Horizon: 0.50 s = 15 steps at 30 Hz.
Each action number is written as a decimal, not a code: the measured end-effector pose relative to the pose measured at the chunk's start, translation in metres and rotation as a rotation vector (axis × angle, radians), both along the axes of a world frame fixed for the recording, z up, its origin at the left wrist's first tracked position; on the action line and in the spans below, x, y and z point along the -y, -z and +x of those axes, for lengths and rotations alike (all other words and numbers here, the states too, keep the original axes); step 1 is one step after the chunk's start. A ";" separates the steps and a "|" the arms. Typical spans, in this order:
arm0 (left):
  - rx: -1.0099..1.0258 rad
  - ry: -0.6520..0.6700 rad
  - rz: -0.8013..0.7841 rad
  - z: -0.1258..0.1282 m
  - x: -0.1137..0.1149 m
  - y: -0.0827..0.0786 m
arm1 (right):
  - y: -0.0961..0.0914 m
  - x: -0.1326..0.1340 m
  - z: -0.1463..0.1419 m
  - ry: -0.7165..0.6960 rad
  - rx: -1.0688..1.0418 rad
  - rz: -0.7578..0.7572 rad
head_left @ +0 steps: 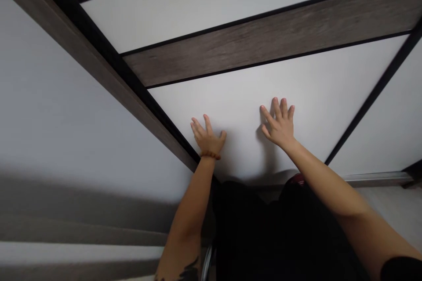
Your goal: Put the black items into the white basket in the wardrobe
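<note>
Spread wide and gripping nothing, my left fingers [208, 125] and right fingers [276, 108] seem to rest on the white panel [234, 101] before me. Smooth-looking, it could let them slip under a sideways push. Farther off, the black edge strip [132, 82] and wooden trim [99, 68] could pinch if the panel shifted.

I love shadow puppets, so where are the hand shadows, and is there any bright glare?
Head view: soft shadows on the white panel, below the right hand and beside the left hand; same head view: fairly dim light, no harsh glare.
</note>
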<state>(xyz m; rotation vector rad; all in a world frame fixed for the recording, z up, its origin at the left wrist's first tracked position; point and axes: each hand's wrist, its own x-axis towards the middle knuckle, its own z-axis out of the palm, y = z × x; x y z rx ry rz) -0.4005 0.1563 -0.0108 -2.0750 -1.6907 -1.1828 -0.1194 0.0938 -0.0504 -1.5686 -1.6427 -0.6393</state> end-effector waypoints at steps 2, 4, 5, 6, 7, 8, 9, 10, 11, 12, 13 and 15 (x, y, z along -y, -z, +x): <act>-0.067 0.027 0.011 -0.022 0.002 -0.006 | 0.006 -0.004 0.007 0.038 0.025 0.044; -0.028 0.010 0.064 -0.047 -0.002 -0.012 | 0.009 -0.005 0.012 0.072 0.049 0.070; 0.038 -0.022 0.098 -0.059 -0.007 -0.015 | 0.010 -0.005 0.014 0.087 0.057 0.073; 0.125 -0.057 0.124 -0.069 -0.012 -0.018 | 0.011 -0.004 0.014 0.102 0.058 0.074; 0.221 -0.080 0.129 -0.077 -0.019 -0.019 | 0.010 -0.002 0.012 0.119 0.052 0.075; 0.314 -0.084 0.108 -0.083 -0.025 -0.020 | 0.009 -0.001 0.009 0.137 0.040 0.079; 0.390 -0.070 0.066 -0.085 -0.031 -0.019 | 0.008 0.002 0.005 0.151 0.027 0.089; 0.446 -0.043 0.017 -0.086 -0.036 -0.018 | 0.006 0.004 -0.001 0.157 0.016 0.101; 0.482 -0.013 -0.023 -0.085 -0.039 -0.016 | 0.005 0.007 -0.008 0.152 0.012 0.109; 0.504 0.011 -0.046 -0.083 -0.042 -0.013 | 0.003 0.009 -0.017 0.136 0.015 0.110; 0.519 0.025 -0.047 -0.081 -0.044 -0.010 | 0.001 0.011 -0.025 0.112 0.026 0.104; 0.540 0.050 -0.015 -0.077 -0.047 -0.005 | -0.002 0.013 -0.044 0.067 0.055 0.066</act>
